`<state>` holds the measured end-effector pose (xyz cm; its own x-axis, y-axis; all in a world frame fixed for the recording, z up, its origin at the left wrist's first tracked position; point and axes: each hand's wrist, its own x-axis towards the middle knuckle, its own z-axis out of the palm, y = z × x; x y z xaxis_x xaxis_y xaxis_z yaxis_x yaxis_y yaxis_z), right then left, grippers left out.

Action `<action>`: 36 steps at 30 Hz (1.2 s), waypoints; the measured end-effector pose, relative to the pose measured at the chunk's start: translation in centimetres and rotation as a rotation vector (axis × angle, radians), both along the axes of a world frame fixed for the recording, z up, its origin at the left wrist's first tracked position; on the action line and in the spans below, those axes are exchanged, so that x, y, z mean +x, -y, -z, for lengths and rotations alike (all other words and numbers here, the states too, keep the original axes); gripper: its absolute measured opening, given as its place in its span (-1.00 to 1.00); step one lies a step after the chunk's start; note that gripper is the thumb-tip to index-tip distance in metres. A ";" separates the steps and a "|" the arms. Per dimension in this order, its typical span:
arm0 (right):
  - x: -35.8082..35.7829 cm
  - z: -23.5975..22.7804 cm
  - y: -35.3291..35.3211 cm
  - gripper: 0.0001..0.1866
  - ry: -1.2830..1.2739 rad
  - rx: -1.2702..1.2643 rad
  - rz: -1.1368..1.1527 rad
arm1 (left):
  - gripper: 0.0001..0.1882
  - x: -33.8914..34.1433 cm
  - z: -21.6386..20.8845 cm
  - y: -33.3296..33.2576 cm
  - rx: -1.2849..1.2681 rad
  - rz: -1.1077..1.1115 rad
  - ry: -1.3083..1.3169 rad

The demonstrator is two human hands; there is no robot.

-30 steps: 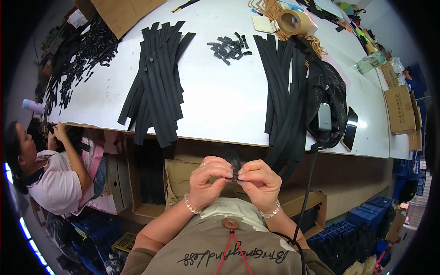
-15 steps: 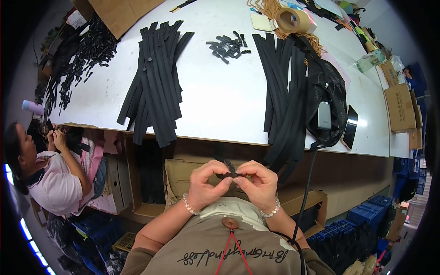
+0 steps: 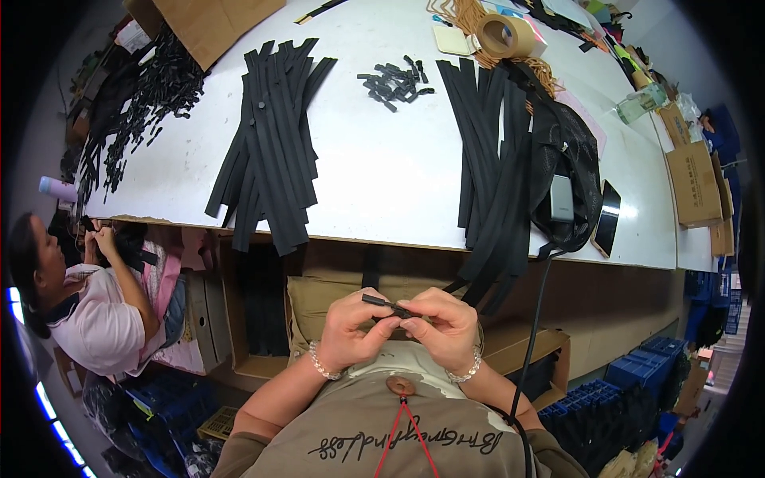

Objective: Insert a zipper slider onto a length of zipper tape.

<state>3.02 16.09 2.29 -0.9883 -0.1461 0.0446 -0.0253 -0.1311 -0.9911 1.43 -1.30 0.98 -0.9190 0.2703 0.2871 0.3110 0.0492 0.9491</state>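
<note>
Down at the bottom, a round brown pendant point(image 3: 401, 385) on a red cord lies on the wearer's shirt point(image 3: 374, 430), and just above it, bottom centre, here are the two hands, nearly meeting! The left hand point(image 3: 351, 325) has thumb and fingers closed on a small black clip point(image 3: 376, 302), whose free end pokes out over those fingers towards the left; the right hand point(image 3: 446, 323) pinches its other end between thumb and forefinger. A dark strap point(image 3: 370, 267) shows just beyond the hands; whether it joins the clip, I can't tell. Across the table edge, on the white top point(image 3: 382, 175), two bundles of flat black strips: one left of centre point(image 3: 275, 151), one right point(image 3: 478, 151), the latter drooping over the edge beside a black mesh bag point(image 3: 578, 131) and a phone point(image 3: 607, 219). Farther up, top centre, a loose heap of small black pieces point(image 3: 394, 84); upper right, a tape roll point(image 3: 526, 36); upper left, a far bigger dark pile point(image 3: 171, 80).
</note>
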 end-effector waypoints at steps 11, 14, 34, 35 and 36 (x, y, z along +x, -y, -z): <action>0.0 -0.2 0.3 -0.80 -0.239 0.132 0.088 | -0.88 0.2 0.0 -0.5 0.025 -0.047 -0.073; 0.0 0.0 0.3 -0.81 -0.261 0.122 0.087 | -0.89 0.3 0.0 -0.7 0.041 -0.056 -0.088; -0.3 -0.2 0.8 -0.77 -0.241 0.061 0.094 | -0.92 0.1 2.3 -0.8 0.226 -0.053 -0.114; -0.2 0.1 0.9 -0.78 -0.192 -0.010 0.124 | -0.97 0.0 2.3 -0.8 0.248 -0.038 -0.100; -0.3 0.6 0.7 -0.78 -0.190 -0.010 0.123 | -0.97 0.0 2.1 -0.8 0.249 -0.038 -0.099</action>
